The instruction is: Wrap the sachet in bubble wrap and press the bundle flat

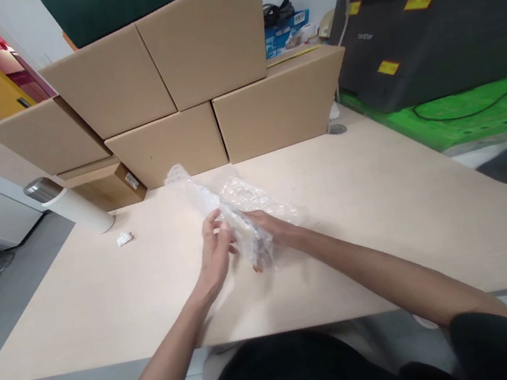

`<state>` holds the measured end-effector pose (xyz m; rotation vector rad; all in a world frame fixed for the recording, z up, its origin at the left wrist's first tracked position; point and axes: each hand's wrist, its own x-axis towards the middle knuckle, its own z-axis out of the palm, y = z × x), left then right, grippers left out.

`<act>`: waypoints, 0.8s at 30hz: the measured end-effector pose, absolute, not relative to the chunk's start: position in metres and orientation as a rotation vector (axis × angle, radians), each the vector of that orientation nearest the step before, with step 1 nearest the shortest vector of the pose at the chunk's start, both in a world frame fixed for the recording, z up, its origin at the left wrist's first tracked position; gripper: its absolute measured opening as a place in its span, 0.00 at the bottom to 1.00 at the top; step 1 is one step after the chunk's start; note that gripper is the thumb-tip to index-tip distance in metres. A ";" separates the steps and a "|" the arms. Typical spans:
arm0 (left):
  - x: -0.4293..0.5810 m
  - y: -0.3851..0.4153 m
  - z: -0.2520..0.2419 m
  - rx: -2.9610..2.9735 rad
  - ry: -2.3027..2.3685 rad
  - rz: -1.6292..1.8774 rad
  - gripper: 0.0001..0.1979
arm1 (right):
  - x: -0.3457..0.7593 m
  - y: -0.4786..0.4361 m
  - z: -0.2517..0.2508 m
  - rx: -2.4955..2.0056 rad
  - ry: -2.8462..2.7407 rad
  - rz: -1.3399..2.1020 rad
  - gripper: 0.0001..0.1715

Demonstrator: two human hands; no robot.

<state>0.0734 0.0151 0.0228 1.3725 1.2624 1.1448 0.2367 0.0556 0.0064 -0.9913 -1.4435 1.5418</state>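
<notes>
A long bundle in clear bubble wrap (248, 233) lies tilted between my hands above the table (162, 283). What is inside the wrap is blurred; a small orange-brown tip pokes out at its near end. My right hand (272, 226) grips the bundle from the right, its fingertips hidden behind the plastic. At the left side of the bundle is my left hand (217, 248), fingers curved and apart, with the fingertips at the plastic. A looser part of the wrap spreads out on the table behind my right hand.
Several cardboard boxes (164, 153) are stacked along the table's back edge. A white bottle with a metallic lid (76, 206) stands at the left, near a crumpled white scrap (124, 238). On the right, a dark Brother machine (401, 29) rests on a green surface (478, 113).
</notes>
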 end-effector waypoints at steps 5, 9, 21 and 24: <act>0.103 0.043 0.000 1.735 1.403 0.934 0.29 | 0.287 0.075 0.001 -1.184 -1.576 0.981 0.12; 0.118 0.055 -0.003 1.980 1.476 0.670 0.30 | 0.314 0.089 0.001 -1.339 -1.549 0.892 0.12; 0.104 0.055 0.005 2.219 1.494 0.766 0.29 | 0.264 0.115 0.021 -1.312 -1.291 1.499 0.13; 0.076 0.066 0.025 2.356 1.670 0.943 0.29 | 0.269 0.090 0.032 -1.139 -1.292 1.634 0.18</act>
